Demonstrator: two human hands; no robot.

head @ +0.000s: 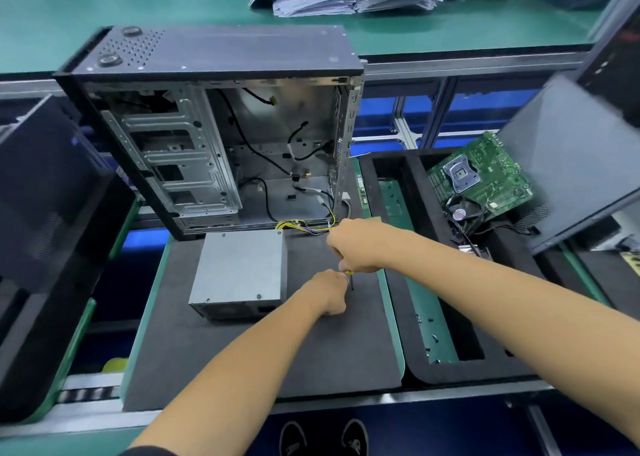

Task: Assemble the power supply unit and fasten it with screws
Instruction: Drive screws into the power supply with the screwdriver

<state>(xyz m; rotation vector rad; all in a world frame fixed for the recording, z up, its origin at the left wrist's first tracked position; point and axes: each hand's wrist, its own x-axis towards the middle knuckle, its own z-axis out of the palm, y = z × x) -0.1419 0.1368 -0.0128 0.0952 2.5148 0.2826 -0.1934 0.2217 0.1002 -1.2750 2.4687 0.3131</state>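
Two hands, left [329, 291] and right [358, 244], fingers curled around one yellow-handled screwdriver [350, 279] beside one grey metal power supply box [240, 270].

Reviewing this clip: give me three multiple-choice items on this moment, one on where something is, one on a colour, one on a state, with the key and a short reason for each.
1. Where is the grey metal power supply box?
A. Mounted inside the case
B. On the dark foam mat in front of the case
C. In the foam tray at the right

2. What colour is the circuit board leaning in the black foam tray?
A. Green
B. Red
C. Blue

3. What state is the black computer case in?
A. Closed on all sides
B. Lying flat, panel on
C. Upright, side open

Key: B, the box sits on the mat, outside the case. A, the board is plainly green. C, the case's metal interior and loose cables show through its open side.
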